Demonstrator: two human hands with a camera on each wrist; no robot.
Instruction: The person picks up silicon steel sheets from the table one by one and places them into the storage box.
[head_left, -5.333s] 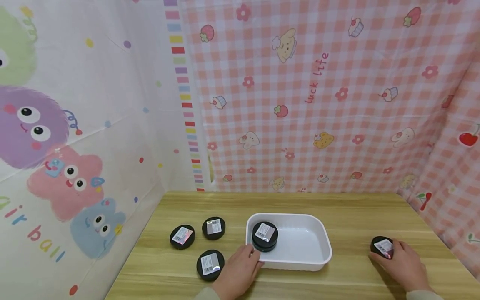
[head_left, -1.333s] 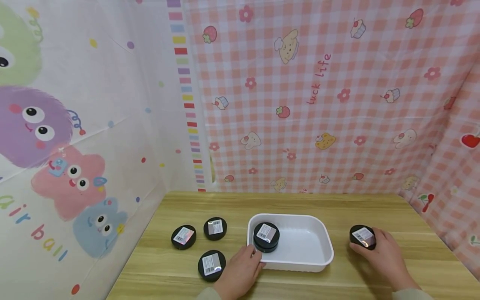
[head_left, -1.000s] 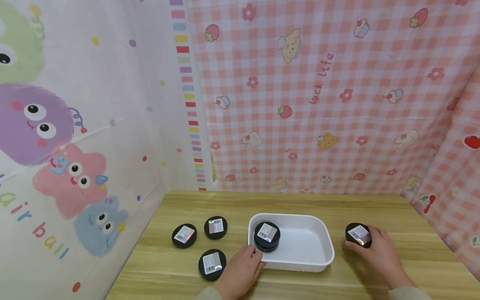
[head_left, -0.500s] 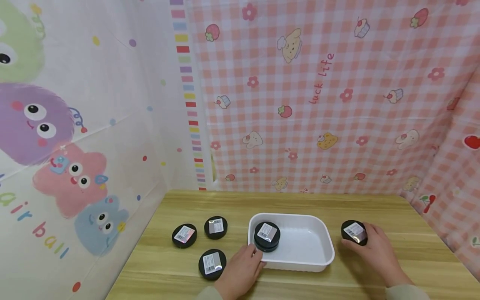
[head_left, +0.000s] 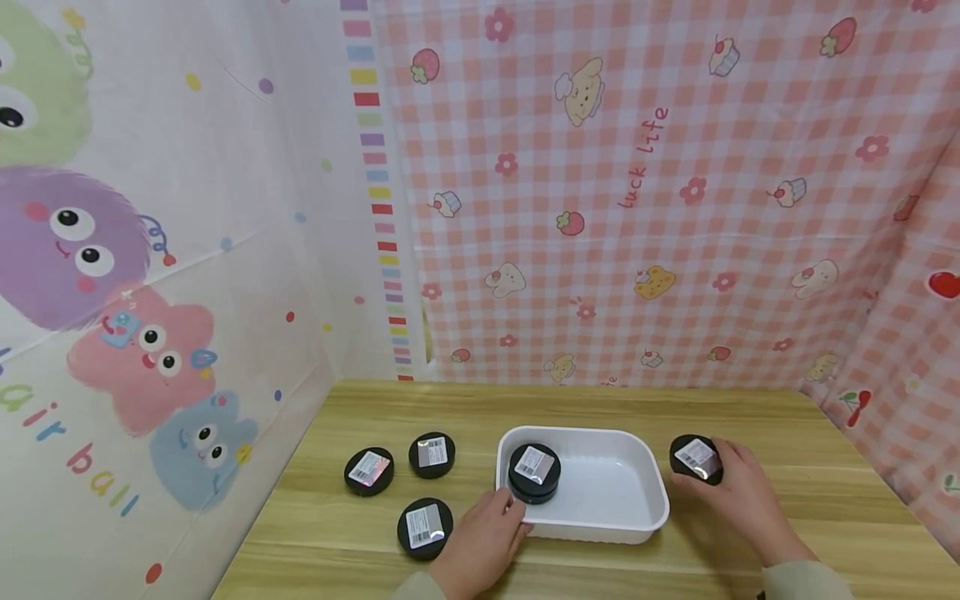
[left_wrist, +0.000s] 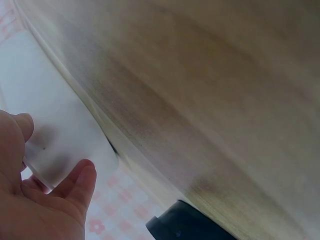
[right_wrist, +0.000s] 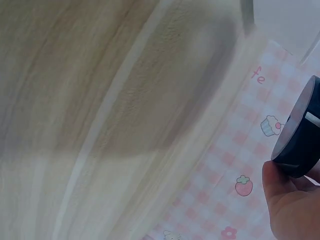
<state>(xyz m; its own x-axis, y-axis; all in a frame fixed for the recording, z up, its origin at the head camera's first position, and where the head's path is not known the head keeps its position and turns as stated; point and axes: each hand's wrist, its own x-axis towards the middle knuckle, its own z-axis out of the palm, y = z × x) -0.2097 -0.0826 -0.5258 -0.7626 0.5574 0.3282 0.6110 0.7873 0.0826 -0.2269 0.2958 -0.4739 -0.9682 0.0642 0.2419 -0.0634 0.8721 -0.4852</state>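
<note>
My right hand (head_left: pixel 738 498) grips a round black jar (head_left: pixel 696 459) with a silvery barcode label on its lid, just right of the white plastic tray (head_left: pixel 615 532). The right wrist view has the jar (right_wrist: pixel 304 137) tilted, held above the wooden table by thumb and fingers. At the tray's front left corner, my left hand (head_left: pixel 482 537) pinches the rim; the left wrist view shows thumb and fingers on either side of the white wall (left_wrist: pixel 65 120). Inside the tray, at its left end, sits another black jar (head_left: pixel 534 473); the tray's right part shows bare white bottom.
Left of the tray, three more labelled black jars stand on the wooden table (head_left: pixel 570 575): a back one (head_left: pixel 431 455), a left one (head_left: pixel 369 472) and a front one (head_left: pixel 424 529) close to my left hand. Patterned cloths (head_left: pixel 525 208) hang behind and at both sides.
My right hand has brought its jar from the table's right side leftward and a little back, up near the tray's right edge. My left hand and the tray have stayed put.
</note>
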